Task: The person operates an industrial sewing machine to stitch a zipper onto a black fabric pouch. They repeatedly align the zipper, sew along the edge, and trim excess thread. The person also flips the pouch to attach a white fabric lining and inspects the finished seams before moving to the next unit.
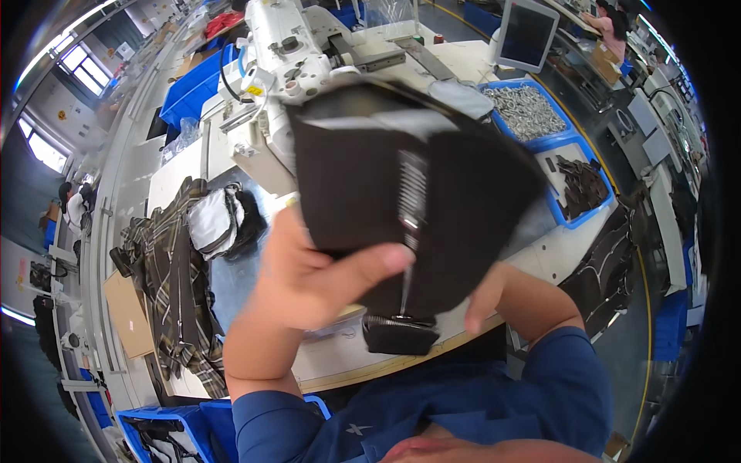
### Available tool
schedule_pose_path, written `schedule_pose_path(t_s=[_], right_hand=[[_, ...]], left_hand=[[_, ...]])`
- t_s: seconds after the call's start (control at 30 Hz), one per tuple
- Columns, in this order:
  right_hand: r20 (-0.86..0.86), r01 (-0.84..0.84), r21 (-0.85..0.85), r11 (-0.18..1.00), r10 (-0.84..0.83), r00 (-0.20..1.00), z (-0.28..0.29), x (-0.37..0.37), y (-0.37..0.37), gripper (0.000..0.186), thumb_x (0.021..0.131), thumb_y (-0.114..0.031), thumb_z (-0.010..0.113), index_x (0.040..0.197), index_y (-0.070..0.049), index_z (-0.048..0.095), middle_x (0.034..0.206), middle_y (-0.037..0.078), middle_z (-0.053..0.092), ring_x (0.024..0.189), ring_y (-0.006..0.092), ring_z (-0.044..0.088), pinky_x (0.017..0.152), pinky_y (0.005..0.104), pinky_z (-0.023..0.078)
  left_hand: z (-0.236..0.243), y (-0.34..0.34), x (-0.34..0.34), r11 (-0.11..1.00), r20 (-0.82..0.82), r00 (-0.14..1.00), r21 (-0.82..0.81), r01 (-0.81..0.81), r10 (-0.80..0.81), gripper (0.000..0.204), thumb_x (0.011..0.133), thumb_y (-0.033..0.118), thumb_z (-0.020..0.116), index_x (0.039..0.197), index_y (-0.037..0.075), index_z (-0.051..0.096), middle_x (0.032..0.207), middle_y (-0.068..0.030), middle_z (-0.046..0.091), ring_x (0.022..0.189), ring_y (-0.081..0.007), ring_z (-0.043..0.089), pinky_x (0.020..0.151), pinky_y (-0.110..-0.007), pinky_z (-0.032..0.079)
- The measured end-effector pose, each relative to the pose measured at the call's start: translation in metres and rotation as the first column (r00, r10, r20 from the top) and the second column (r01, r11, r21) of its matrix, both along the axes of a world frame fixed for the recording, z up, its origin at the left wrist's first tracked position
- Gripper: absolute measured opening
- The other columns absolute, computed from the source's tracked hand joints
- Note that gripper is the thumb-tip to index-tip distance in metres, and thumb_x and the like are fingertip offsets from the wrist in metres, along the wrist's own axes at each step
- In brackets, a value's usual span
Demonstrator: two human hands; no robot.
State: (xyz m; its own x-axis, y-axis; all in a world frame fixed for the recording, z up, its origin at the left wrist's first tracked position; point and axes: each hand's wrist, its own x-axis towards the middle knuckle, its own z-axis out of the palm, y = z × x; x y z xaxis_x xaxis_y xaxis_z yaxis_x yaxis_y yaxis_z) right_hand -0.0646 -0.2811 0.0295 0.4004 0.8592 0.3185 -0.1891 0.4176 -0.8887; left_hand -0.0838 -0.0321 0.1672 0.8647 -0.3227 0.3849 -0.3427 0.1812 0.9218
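Worktable with a pale top (332,363) curves across the middle of the frame, and I see a person in blue working at its near edge. On it, at upper centre, stands a bulky white sewing machine (270,31), facing the worker. Large dark brown cloth piece (347,181), flared above and narrow below, fills the centre, raised above the tabletop, perhaps to give a clear look at its front. Brown-and-cream plaid cloth (174,285) lies heaped at left, seemingly set aside to leave working room. At upper right, two blue plastic trays (594,214) sit within easy reach, one full of small silvery parts (529,112), the other of dark strips (583,185); their walls probably stop the pieces scattering. The left hand (309,285) pinches the cloth, thumb in front, fingers hidden behind. The right hand (485,297) is at the lower right edge, mostly covered; I cannot tell whether it grips. Smallest, a silvery zip (413,189) runs down the cloth's middle, turned toward the worker, likely for checking.
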Motion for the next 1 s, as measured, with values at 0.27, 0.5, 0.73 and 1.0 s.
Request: schedule_pose_path(t_s=[0.27,0.5,0.73,1.0], right_hand=[[0.396,0.169,-0.187,0.968,-0.083,0.914,-0.008,-0.008,0.019,0.037,0.094,-0.023,0.083,0.121,0.000,0.075,0.104,0.011,0.081,0.093,0.0173,0.074,0.083,0.0343,0.057],[0.167,0.190,-0.457,0.869,-0.126,0.978,-0.020,-0.024,0.028,0.042,0.095,-0.024,0.080,0.130,-0.002,0.071,0.119,0.015,0.078,0.094,0.0194,0.073,0.088,0.0367,0.058],[0.320,0.186,-0.656,0.732,0.047,0.946,-0.028,-0.005,0.013,0.053,0.098,-0.035,0.077,0.141,-0.005,0.066,0.128,0.015,0.075,0.113,0.0192,0.072,0.101,0.0393,0.056],[0.088,0.526,-0.220,0.822,-0.520,0.850,0.034,0.082,0.049,0.049,0.095,-0.015,0.083,0.138,0.000,0.064,0.121,0.005,0.073,0.106,0.0113,0.068,0.091,0.0322,0.058]], left_hand=[[-0.017,0.023,0.025,0.882,-0.105,0.950,-0.352,-0.313,0.295,0.038,0.098,-0.003,0.066,0.135,-0.008,0.062,0.124,-0.0214,0.074,0.108,-0.0280,0.076,0.096,-0.039,0.062],[-0.054,0.034,0.037,0.922,-0.232,0.958,-0.307,-0.236,0.168,0.030,0.098,-0.001,0.070,0.128,-0.007,0.066,0.115,-0.0172,0.076,0.098,-0.0235,0.077,0.089,-0.036,0.063],[-0.090,0.033,0.049,0.941,-0.352,0.929,-0.264,-0.213,0.112,0.023,0.097,0.002,0.077,0.118,-0.003,0.073,0.108,-0.0096,0.078,0.093,-0.0156,0.074,0.085,-0.033,0.060],[-0.101,0.027,0.039,0.977,-0.264,0.953,0.189,-0.097,0.146,0.033,0.091,0.004,0.081,0.123,-0.003,0.073,0.111,-0.0071,0.077,0.099,-0.0148,0.070,0.092,-0.032,0.056]])
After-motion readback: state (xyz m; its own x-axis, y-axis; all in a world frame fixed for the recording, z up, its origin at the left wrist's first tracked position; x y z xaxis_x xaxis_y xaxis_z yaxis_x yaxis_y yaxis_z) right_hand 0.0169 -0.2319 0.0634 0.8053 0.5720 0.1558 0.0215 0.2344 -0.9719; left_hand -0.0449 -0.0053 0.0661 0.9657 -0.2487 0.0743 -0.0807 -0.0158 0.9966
